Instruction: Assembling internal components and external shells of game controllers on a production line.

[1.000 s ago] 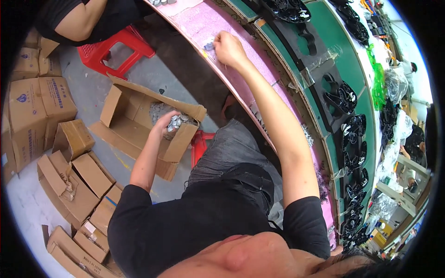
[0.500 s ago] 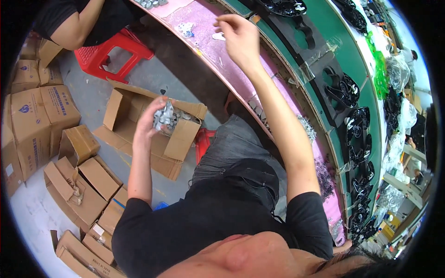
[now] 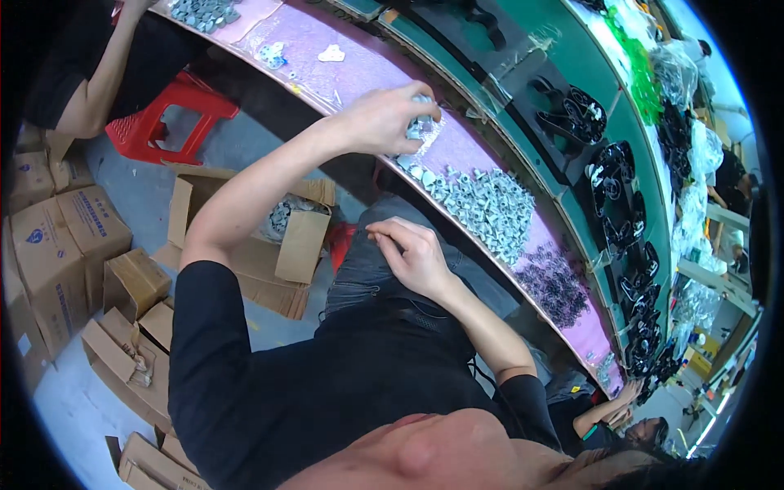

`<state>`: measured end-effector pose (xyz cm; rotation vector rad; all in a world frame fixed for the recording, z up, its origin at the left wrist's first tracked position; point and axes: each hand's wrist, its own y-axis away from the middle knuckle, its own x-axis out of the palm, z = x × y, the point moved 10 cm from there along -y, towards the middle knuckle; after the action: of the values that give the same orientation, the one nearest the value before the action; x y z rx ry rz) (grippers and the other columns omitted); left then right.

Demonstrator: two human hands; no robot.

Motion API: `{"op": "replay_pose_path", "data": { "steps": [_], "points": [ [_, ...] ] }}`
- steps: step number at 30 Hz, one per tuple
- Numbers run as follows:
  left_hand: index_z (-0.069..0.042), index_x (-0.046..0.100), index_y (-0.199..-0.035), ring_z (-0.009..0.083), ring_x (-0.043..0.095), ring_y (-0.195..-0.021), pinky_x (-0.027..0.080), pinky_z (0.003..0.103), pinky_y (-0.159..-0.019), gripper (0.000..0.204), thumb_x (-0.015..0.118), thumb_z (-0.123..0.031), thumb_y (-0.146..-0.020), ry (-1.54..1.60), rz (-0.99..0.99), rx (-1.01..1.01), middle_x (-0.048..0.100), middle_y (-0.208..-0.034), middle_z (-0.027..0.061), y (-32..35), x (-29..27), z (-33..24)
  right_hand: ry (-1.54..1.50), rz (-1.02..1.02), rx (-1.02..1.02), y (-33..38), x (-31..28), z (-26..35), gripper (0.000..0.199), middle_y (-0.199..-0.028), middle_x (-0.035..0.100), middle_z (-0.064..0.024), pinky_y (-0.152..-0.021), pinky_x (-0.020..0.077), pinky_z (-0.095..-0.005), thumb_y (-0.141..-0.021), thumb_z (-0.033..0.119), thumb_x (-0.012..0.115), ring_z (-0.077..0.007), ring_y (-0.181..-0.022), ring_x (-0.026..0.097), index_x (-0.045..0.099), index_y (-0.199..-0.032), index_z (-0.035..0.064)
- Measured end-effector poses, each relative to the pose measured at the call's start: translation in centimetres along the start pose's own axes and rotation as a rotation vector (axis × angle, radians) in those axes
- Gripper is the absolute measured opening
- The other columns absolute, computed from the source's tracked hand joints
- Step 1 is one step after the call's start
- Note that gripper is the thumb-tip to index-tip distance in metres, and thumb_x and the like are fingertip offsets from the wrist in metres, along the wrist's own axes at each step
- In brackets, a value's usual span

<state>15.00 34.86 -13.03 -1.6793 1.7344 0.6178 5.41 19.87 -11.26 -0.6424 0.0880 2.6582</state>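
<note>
My left hand (image 3: 380,121) reaches over the pink-topped bench (image 3: 306,37), its fingers curled round a handful of small grey parts (image 3: 420,126). Just beside it, a pile of similar grey parts (image 3: 482,204) spreads along the bench. Above my lap is my right hand (image 3: 415,255), with fingers bent and thumb close to them; whatever may be between them is hidden. Below my left forearm, an opened cardboard box (image 3: 300,249) holds more grey parts (image 3: 282,217). A white flat piece (image 3: 331,54) lies farther up the bench.
Small dark parts (image 3: 555,286) lie beyond the grey pile. Black moulded parts (image 3: 572,110) line the green surface (image 3: 523,82) at right. A co-worker's arm (image 3: 106,73) and a red stool (image 3: 175,118) are at upper left. Cardboard boxes (image 3: 69,233) stack at left.
My left hand has moved from above the cardboard box to the bench with the grey parts. My right hand has drawn back from the bench to above my lap. The view has shifted.
</note>
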Motion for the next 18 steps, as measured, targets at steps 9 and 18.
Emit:
{"op": "replay_pose_path", "data": {
  "steps": [9, 18],
  "points": [
    [-0.018, 0.064, -0.146, 0.0396, 0.060, -0.135, 0.058, 0.049, -0.104, 0.065, 0.082, -0.041, -0.088, -0.330, 0.102, 0.191, 0.049, -0.161, 0.0151, 1.4, -0.1, -2.1, 0.128, -0.276, -0.146, -0.2, -5.7, 1.1, 0.020, -0.095, 0.076, -0.0163, -0.075, 0.0607, -0.0378, -0.088, -0.012, 0.071, -0.0315, -0.084, 0.076, 0.074, -0.106, -0.0047],
    [0.003, 0.079, -0.103, 0.0227, 0.072, -0.111, 0.057, 0.036, -0.093, 0.022, 0.069, -0.016, -0.098, 0.647, -0.225, -0.108, 0.077, -0.119, 0.0137, 12.7, -8.7, 2.6, 0.130, -0.169, -0.183, -0.8, -4.2, 1.1, 0.021, -0.096, 0.077, -0.0154, -0.075, 0.0614, -0.0367, -0.086, -0.012, 0.072, -0.0301, -0.086, 0.077, 0.074, -0.106, -0.0044]
  ]
}}
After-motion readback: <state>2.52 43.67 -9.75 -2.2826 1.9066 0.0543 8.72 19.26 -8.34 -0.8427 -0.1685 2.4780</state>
